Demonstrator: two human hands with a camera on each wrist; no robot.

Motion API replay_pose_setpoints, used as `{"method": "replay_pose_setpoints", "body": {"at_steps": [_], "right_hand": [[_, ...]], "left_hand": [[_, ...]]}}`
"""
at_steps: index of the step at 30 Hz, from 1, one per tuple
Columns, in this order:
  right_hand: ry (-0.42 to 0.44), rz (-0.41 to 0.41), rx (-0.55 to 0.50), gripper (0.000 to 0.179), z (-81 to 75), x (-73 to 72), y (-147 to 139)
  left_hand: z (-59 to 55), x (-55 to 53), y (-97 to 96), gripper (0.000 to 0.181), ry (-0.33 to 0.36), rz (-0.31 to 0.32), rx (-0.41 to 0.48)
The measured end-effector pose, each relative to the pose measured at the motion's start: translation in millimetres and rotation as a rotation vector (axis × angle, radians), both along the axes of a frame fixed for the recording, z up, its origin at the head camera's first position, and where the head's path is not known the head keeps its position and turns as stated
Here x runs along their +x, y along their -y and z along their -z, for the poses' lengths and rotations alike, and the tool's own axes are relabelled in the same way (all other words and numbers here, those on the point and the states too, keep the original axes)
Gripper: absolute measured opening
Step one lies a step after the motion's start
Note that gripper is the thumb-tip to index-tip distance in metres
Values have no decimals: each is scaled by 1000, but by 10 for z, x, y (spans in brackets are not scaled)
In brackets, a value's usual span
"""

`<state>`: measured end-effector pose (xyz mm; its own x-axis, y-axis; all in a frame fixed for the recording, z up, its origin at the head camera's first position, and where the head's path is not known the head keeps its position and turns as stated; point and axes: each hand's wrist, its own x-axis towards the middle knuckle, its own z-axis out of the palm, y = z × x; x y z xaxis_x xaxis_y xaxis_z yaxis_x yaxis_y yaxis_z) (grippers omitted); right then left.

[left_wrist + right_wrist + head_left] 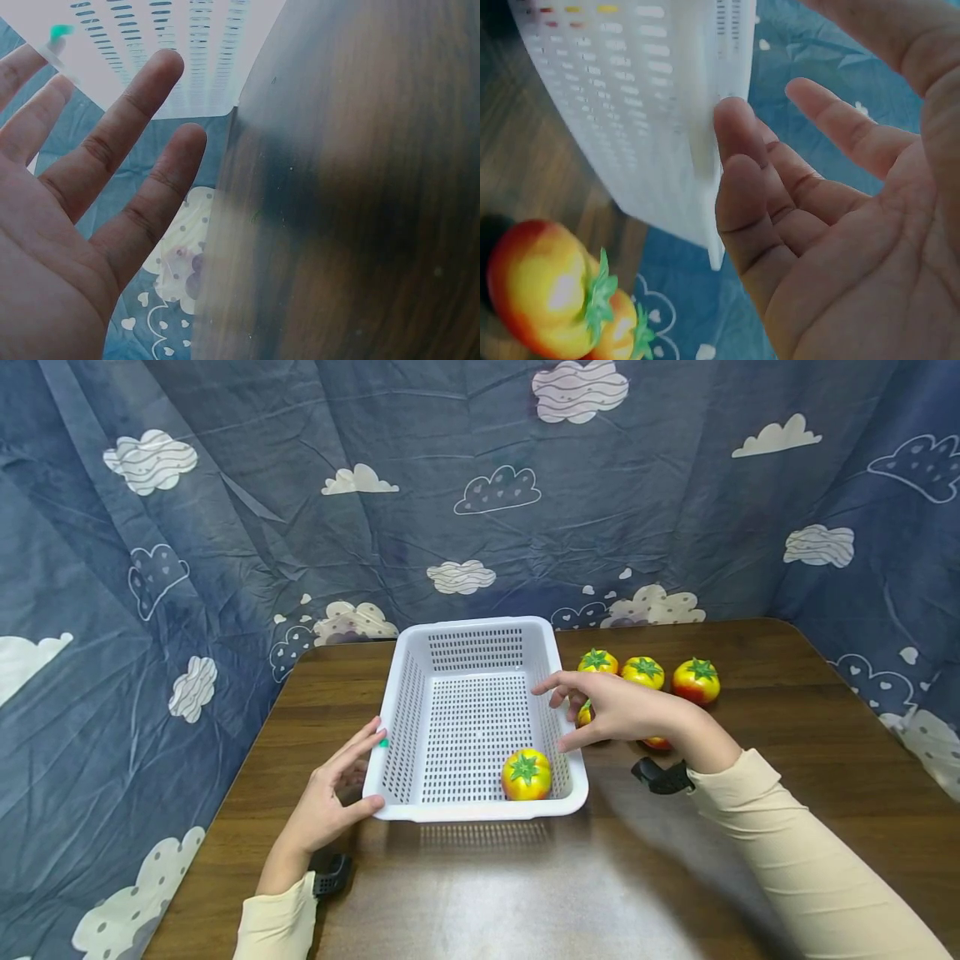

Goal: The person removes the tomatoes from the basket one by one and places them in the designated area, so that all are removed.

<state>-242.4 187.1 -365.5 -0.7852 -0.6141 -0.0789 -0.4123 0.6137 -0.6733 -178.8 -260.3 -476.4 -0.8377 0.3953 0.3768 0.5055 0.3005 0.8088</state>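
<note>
A white perforated plastic basket [480, 811] sits on the table, with one yellow-red tomato [527, 775] in its front right corner. My left hand [322, 797] is at the basket's left rim, its fingers spread and mostly straight, thumb at the front left corner. In the left wrist view the fingers [112, 146] extend beside the basket's wall. Over the right rim hovers my right hand [622, 706], fingers loosely bent and holding nothing. Just right of the basket lie several more tomatoes [642, 672], some partly hidden by that hand; two show in the right wrist view [544, 289].
The brown wooden table [480, 893] ends at a dark blue cloth [420, 552] printed with clouds, hanging behind and at the sides. Black devices are strapped at both wrists, one under the left wrist [333, 875] and one under the right [663, 775].
</note>
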Motion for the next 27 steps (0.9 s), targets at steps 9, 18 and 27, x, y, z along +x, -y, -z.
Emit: {"method": "replay_pose_setpoints", "body": {"at_steps": [9, 18, 27], "right_hand": [[-1, -83, 46, 74, -103, -29, 321], [94, -115, 197, 71, -109, -2, 535], [50, -162, 368, 72, -55, 45, 740]], "left_hand": [[-9, -6, 2, 83, -9, -5, -4], [-32, -15, -12, 83, -7, -8, -11], [-31, -5, -14, 83, -9, -9, -13]]}}
